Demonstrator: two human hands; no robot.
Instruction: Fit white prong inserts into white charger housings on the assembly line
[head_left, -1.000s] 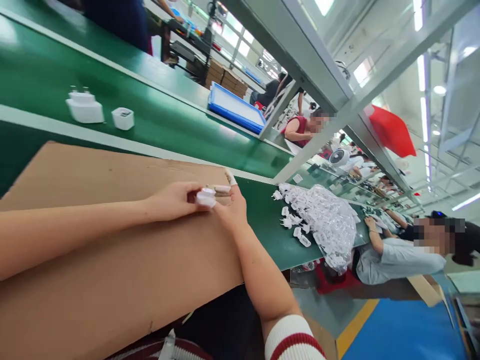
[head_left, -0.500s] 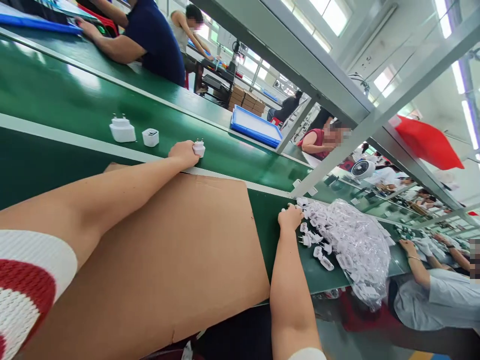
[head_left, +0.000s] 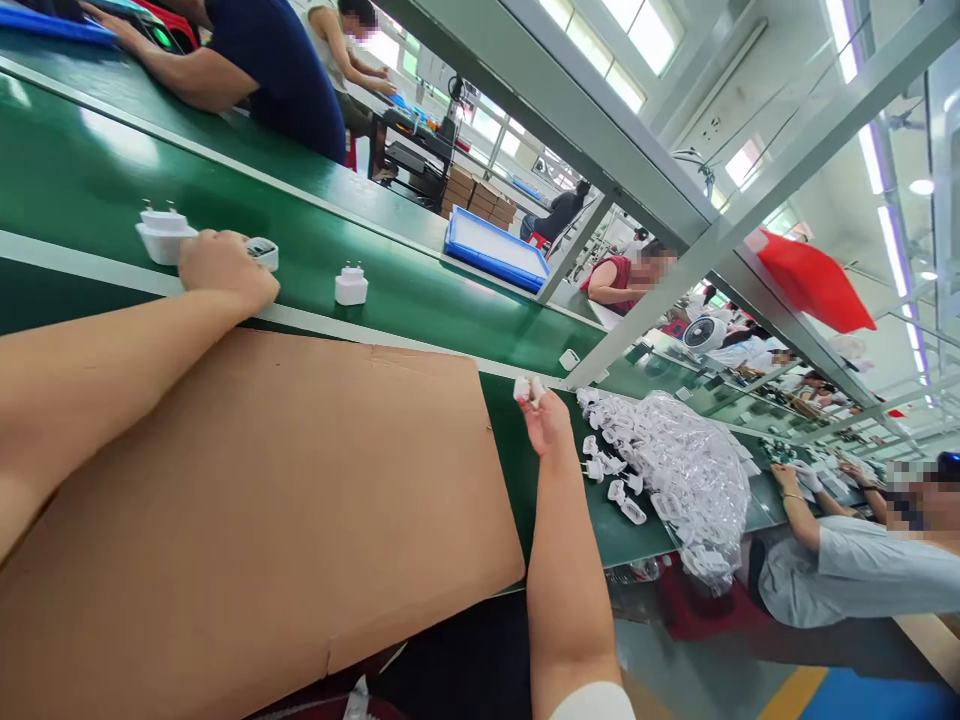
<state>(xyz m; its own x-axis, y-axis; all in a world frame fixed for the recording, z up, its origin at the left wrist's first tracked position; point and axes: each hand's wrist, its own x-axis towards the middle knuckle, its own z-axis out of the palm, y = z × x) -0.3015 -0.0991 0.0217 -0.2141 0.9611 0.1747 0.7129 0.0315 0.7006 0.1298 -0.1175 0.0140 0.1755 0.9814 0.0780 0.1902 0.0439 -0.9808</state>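
Observation:
On the green bench strip, my left hand (head_left: 225, 268) is between a large white plug adapter (head_left: 161, 238) and an open-topped white housing (head_left: 262, 253). Its back faces me and its fingers are mostly hidden, so whether it grips either one does not show. A smaller white plug adapter (head_left: 351, 286) stands to its right, pins up, apart from the hand. My right hand (head_left: 549, 418) is raised over the bench near the cardboard's right edge, with its fingers closed on small white plastic pieces (head_left: 523, 389). Their exact kind is too small to make out.
A cardboard sheet (head_left: 337, 500) covers the area before me. To the right are loose white plug parts (head_left: 626, 500) and a clear plastic bag (head_left: 697, 480) full of them. A slanting metal post (head_left: 637, 310) rises beyond. A blue-rimmed tray (head_left: 495, 248) and co-workers are farther off.
My left hand has let go of the smaller adapter, now standing alone, and moved left to the other white pieces. My right hand has drawn back from the pile with white pieces. The view has shifted.

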